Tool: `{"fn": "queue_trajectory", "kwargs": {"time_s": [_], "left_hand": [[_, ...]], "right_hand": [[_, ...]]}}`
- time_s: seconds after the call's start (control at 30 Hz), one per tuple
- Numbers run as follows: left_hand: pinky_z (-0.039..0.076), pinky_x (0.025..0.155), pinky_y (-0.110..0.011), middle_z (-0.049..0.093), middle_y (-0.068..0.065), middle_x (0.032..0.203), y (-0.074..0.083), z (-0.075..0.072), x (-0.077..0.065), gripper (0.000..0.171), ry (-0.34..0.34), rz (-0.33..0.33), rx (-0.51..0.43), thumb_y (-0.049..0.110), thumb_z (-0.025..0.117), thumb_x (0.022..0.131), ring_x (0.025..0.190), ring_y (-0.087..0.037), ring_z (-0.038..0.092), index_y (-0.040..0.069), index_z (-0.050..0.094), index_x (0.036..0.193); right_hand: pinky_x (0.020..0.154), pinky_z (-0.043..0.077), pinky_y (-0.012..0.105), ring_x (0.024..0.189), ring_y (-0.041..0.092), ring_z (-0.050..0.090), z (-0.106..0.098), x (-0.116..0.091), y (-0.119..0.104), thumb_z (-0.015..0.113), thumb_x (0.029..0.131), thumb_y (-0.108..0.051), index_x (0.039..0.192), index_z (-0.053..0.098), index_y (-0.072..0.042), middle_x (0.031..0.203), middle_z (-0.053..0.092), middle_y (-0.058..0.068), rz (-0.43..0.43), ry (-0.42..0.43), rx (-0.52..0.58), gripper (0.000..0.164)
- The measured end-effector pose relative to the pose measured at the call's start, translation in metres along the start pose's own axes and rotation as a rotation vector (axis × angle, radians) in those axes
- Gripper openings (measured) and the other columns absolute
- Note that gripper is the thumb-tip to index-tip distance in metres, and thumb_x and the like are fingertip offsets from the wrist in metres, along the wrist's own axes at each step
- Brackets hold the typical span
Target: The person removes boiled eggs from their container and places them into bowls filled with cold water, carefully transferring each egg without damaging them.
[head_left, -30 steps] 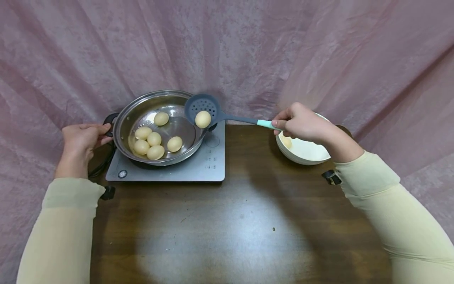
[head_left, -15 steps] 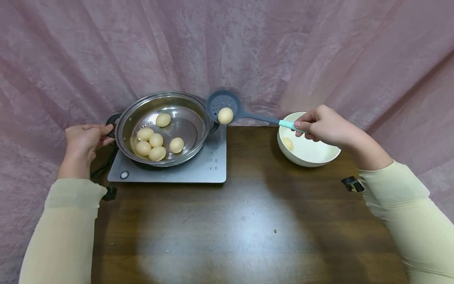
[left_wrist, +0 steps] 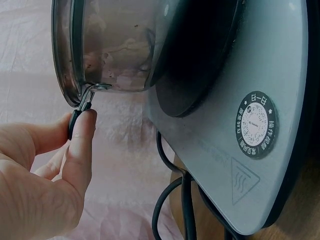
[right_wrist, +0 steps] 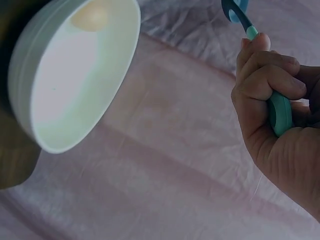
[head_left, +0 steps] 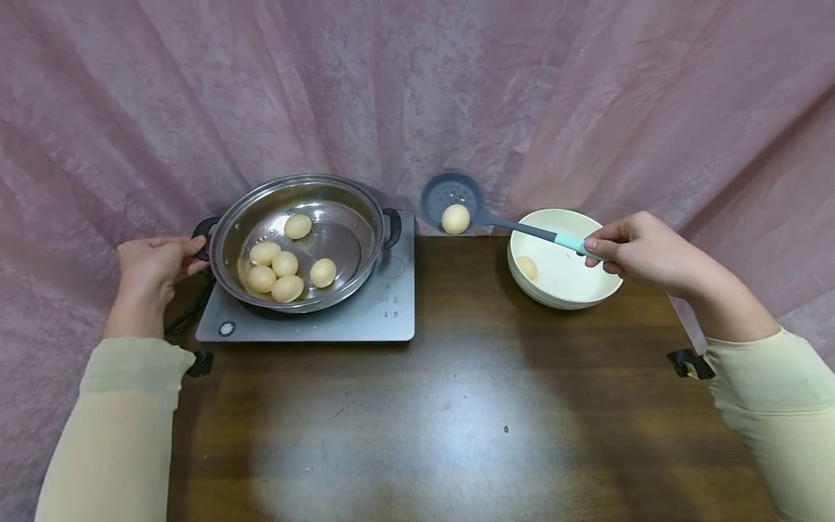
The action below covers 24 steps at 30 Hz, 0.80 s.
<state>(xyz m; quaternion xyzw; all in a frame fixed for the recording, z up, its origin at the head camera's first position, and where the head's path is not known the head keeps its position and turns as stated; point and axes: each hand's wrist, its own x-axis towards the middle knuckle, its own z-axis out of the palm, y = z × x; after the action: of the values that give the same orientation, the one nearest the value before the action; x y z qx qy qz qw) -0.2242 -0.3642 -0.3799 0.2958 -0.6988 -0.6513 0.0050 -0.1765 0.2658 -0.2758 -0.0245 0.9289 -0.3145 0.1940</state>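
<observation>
My left hand [head_left: 153, 264] pinches the black side handle [left_wrist: 75, 122] of a steel pan [head_left: 300, 306], thumb on one face and fingers on the other. Several pale eggs [head_left: 288, 288] lie inside the pan in shallow liquid. In my right hand [head_left: 642, 250] is the mint-green grip of a grey slotted skimmer [head_left: 433, 194], fingers curled round it in the right wrist view. One egg [head_left: 455, 219] sits in the skimmer's bowl, held up between pan and white bowl. Another egg [head_left: 527, 267] rests inside the white bowl [head_left: 567, 290], under the skimmer's handle.
Beneath the pan is a flat silver induction cooker [head_left: 313, 332] with black cables [left_wrist: 185, 200] at its left side. Brown wooden table [head_left: 457, 435] stretches in front. A pink curtain [head_left: 417, 87] hangs close behind the pan and bowl.
My right hand has carried the skimmer with its egg rightward, from over the pan's right rim to the gap before the white bowl. My left hand keeps hold of the pan handle.
</observation>
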Motion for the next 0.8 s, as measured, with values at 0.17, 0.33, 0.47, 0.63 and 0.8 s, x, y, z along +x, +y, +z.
{"fn": "queue_trajectory", "kwargs": {"time_s": [0.17,0.33,0.47,0.63,0.8], "left_hand": [[0.061,0.062,-0.025,0.064,0.007,0.077,-0.001,0.000,0.000,0.019,0.004,0.004,-0.005,0.021,0.081,0.072,0.064,-0.010,0.068,0.015,0.071,0.087],[0.061,0.063,-0.026,0.064,0.007,0.075,-0.001,0.000,0.000,0.015,-0.003,0.014,-0.018,0.018,0.080,0.073,0.063,-0.010,0.068,0.014,0.072,0.084],[0.061,0.063,-0.026,0.065,0.007,0.074,-0.001,0.000,-0.001,0.012,-0.002,0.015,-0.020,0.017,0.080,0.073,0.062,-0.010,0.068,0.014,0.072,0.082],[0.061,0.061,-0.026,0.065,0.006,0.072,0.000,0.001,-0.003,0.009,-0.007,0.027,-0.031,0.016,0.080,0.073,0.060,-0.010,0.068,0.014,0.072,0.079],[0.061,0.061,-0.026,0.065,0.006,0.072,0.001,0.000,-0.003,0.009,-0.009,0.029,-0.036,0.015,0.080,0.074,0.060,-0.010,0.068,0.014,0.072,0.079]], "right_hand": [[0.044,0.030,0.031,0.052,0.009,0.032,-0.005,-0.011,0.016,0.048,0.098,-0.038,0.095,0.066,-0.002,0.060,0.045,0.000,0.015,0.033,0.010,0.040],[0.048,0.036,0.028,0.057,0.011,0.041,-0.012,-0.022,0.035,0.047,0.097,-0.042,0.098,0.065,-0.001,0.066,0.052,0.001,0.025,0.071,0.021,0.045],[0.050,0.041,0.026,0.058,0.012,0.045,-0.015,-0.027,0.051,0.047,0.097,-0.042,0.104,0.062,0.001,0.068,0.055,0.000,0.045,0.087,0.033,0.046],[0.053,0.044,0.024,0.060,0.010,0.048,-0.018,-0.034,0.069,0.046,0.098,-0.038,0.107,0.061,0.004,0.069,0.057,0.000,0.071,0.108,0.033,0.046],[0.053,0.046,0.024,0.062,0.010,0.048,-0.018,-0.039,0.086,0.043,0.100,-0.035,0.113,0.057,0.009,0.071,0.059,0.001,0.092,0.126,0.014,0.048]]}}
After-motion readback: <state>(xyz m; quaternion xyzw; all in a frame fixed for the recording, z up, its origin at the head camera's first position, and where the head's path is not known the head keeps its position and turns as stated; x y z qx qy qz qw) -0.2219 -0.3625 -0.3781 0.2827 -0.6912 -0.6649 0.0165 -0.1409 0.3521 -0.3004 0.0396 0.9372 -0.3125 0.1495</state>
